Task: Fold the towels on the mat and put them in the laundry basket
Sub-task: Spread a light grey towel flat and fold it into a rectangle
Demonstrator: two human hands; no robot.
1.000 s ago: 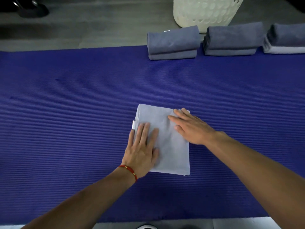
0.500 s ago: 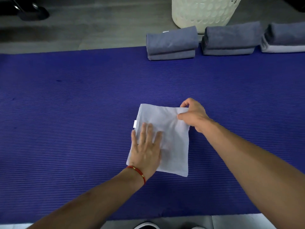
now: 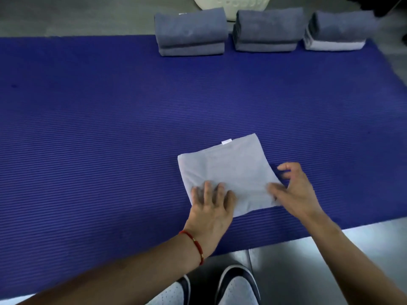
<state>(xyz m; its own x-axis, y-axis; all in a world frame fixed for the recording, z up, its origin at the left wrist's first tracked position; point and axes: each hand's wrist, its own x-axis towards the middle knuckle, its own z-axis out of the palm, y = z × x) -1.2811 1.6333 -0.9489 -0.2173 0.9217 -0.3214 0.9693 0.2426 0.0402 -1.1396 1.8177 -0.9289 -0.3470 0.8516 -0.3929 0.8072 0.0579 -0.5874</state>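
Note:
A light grey towel [image 3: 231, 168], folded into a small rectangle with a white tag on its far edge, lies on the blue mat [image 3: 110, 128] near the mat's front edge. My left hand [image 3: 211, 208] presses flat on the towel's near left corner, fingers straight. At the towel's near right corner, my right hand [image 3: 295, 192] has its thumb on top of the cloth and its fingers curled at the edge, pinching it. The white laundry basket [image 3: 229, 3] stands beyond the mat's far edge, only its base in view.
Three stacks of folded grey towels line the mat's far edge: left [image 3: 191, 34], middle [image 3: 266, 29], right [image 3: 337, 29] with a white towel at its bottom. My shoes [image 3: 237, 287] stand on the grey floor just before the mat.
The towel has been turned a quarter clockwise, so its tag now points away from me. My right hand swung from the far right corner to the near right. The view shifted closer.

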